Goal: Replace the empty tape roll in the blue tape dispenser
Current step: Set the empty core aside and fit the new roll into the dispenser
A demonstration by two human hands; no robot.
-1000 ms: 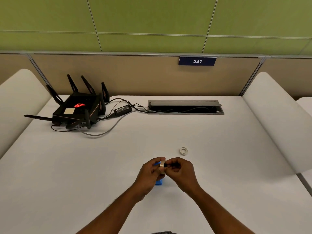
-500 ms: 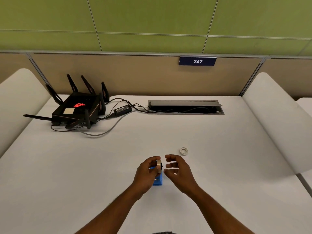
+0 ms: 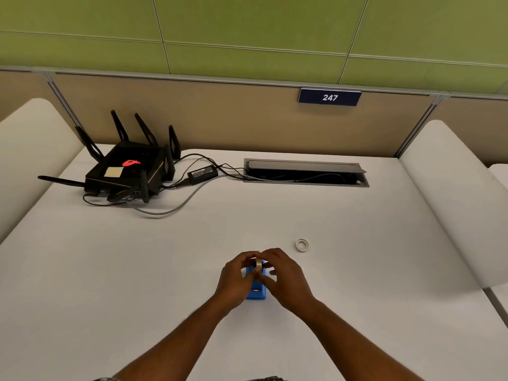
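The blue tape dispenser (image 3: 256, 292) stands on the white desk (image 3: 137, 270) near its front middle, mostly covered by my hands. A tape roll (image 3: 259, 265) stands on edge in the top of the dispenser. My left hand (image 3: 237, 279) wraps the dispenser's left side, its fingertips touching the roll. My right hand (image 3: 283, 276) pinches the roll from the right. A small white empty tape core (image 3: 301, 245) lies flat on the desk, up and to the right of my hands.
A black router with antennas (image 3: 129, 171) sits at the back left, with its power brick (image 3: 203, 171) and cables running into an open cable hatch (image 3: 305, 173) at the back middle. White rounded partitions flank both desk sides.
Half a second ago my right hand was open and apart from the roll; now it has closed on the roll again. The dispenser has settled onto the desk under both hands.
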